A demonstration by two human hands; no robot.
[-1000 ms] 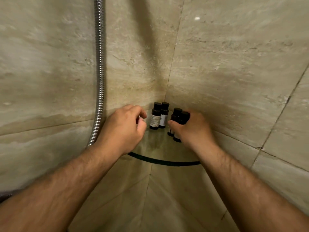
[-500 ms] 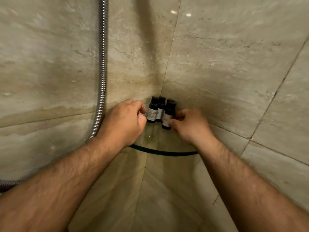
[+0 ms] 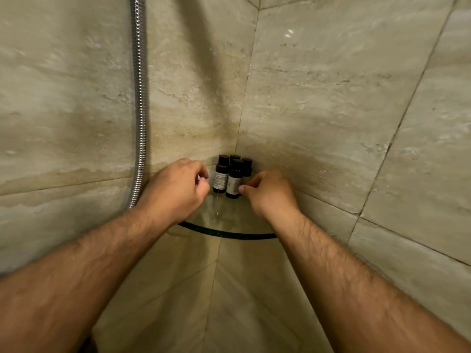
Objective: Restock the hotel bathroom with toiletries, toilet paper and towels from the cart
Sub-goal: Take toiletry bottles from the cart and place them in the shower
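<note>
The four small dark bottles (image 3: 230, 174) stand upright, bunched tight in the back corner of the glass corner shelf (image 3: 224, 233), and the main risk looks like a domino fall. The right hand (image 3: 270, 193) has a narrow grip, thumb and forefinger pinching the side of the front bottle (image 3: 234, 182), so too hard a nudge would likely tip it into neighbours that touch or nearly touch. The left hand (image 3: 175, 189) sits just beside the left bottle (image 3: 220, 175), its grip curled in on nothing that shows, and a careless knuckle could knock that one over. The shelf is smooth glass with a dark curved edge and no lip, so a toppled bottle could roll off the front; a few glints on it may be water drops, which would let bases slide. Around it are beige stone-look wall tiles (image 3: 331, 98), and a metal shower hose (image 3: 139, 98) hangs down the left wall
</note>
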